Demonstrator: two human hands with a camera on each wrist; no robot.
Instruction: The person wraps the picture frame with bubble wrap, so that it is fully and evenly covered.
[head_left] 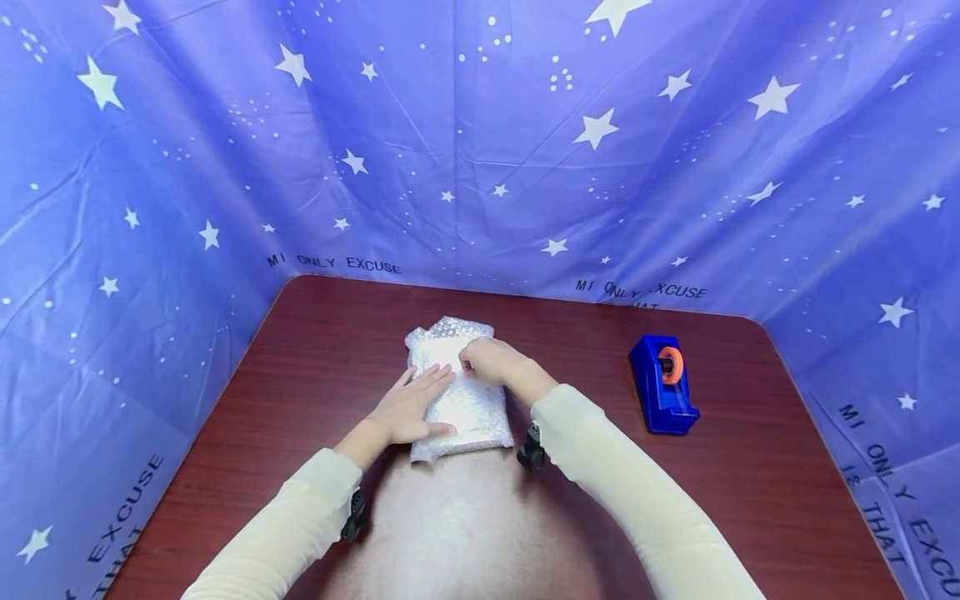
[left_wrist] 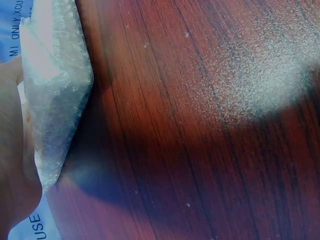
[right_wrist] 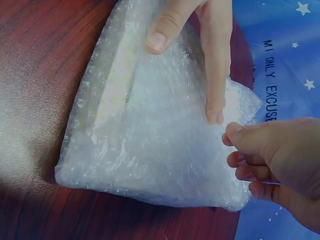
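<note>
A flat, roughly rectangular parcel in clear bubble wrap (head_left: pixel 472 412) lies on the table, with something pale showing through the layers. My left hand (head_left: pixel 405 410) rests on its left side, fingers spread and fairly straight, thumb toward the near end. In the right wrist view those left fingers (right_wrist: pixel 216 65) press on the wrap's top. At the upper right part of the parcel, my right hand (head_left: pixel 497 362) has curled fingers. Its thumb and forefinger (right_wrist: pixel 240 137) pinch at the wrap's edge; the exact bit between them is hard to see.
A blue tape dispenser (head_left: pixel 660 404) with an orange-cored roll stands to the right on the dark red wooden table (head_left: pixel 577 342). Blue star-printed cloth (head_left: pixel 465 167) hangs around the table's back and sides.
</note>
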